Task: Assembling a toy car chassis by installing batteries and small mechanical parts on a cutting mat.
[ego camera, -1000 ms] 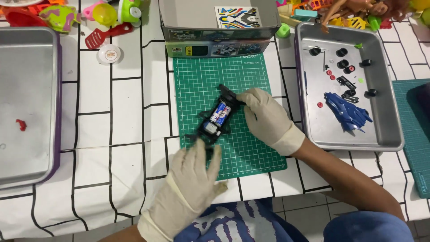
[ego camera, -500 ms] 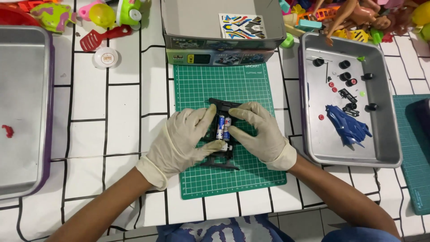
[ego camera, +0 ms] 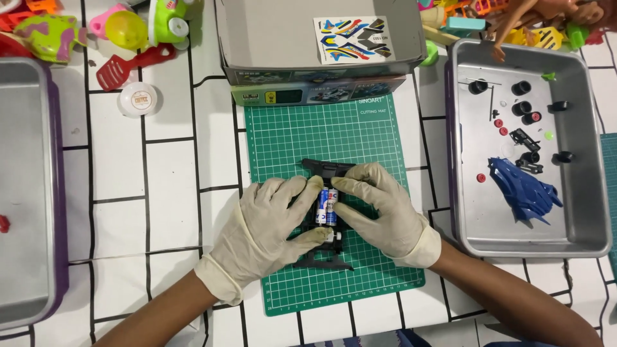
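Note:
A black toy car chassis [ego camera: 326, 169] lies on the green cutting mat [ego camera: 289, 138], with two blue and white batteries [ego camera: 327, 207] in its middle. My left hand [ego camera: 267, 228], in a pale glove, grips the chassis from the left, thumb at its lower edge. From the right, my gloved right hand [ego camera: 379, 209] holds the same chassis, fingers pressing on the batteries. Much of the chassis is hidden under both hands.
A metal tray [ego camera: 588, 212] on the right holds black wheels, small red parts and a blue car body [ego camera: 522, 189]. A grey box with a sticker sheet [ego camera: 352, 37] stands behind the mat. Another metal tray [ego camera: 29, 193] sits left; toys line the back.
My left hand came up from the near edge onto the chassis. The chassis turned from slanted to nearly upright on the mat, and both hands now clasp it.

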